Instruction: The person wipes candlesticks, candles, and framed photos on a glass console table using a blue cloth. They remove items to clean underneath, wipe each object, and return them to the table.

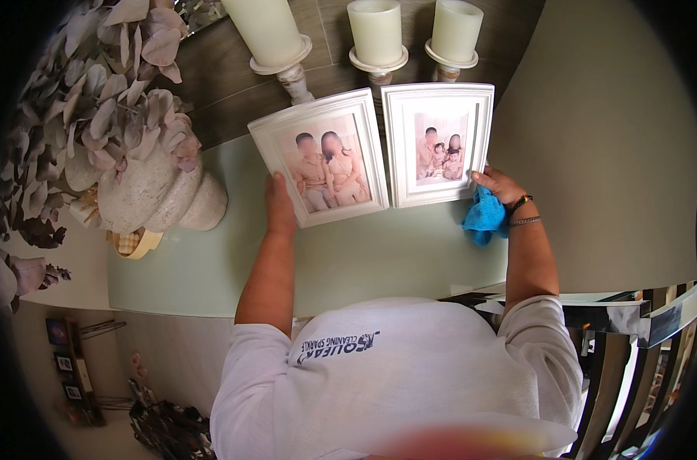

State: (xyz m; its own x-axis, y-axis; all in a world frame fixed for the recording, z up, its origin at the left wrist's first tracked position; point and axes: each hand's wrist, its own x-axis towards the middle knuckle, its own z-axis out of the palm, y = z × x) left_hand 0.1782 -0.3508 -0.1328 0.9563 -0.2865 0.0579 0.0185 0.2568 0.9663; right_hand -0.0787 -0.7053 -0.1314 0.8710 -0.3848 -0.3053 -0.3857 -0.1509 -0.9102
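Observation:
Two white picture frames stand side by side before me, tilted slightly apart. My left hand point(280, 206) grips the lower left edge of the left picture frame point(318, 218), which holds a photo of two seated people. On the right, my right hand point(500, 185) has its thumb on the lower right edge of the right picture frame point(403, 144), which shows a family photo. A crumpled blue cloth point(485, 218) hangs beneath the right hand, held in its fingers. Whether the frames' bottoms rest on the glass-like tabletop point(337, 259) I cannot tell.
Behind the frames rise pillar candles point(376, 34) on distressed white holders point(293, 80). At left stands a ribbed stone-like vase point(158, 190) with dried eucalyptus leaves point(101, 86). Beside it lies a pale round dish point(147, 244) with a bubble-shaped piece. A dark-framed railing point(607, 322) is at lower right.

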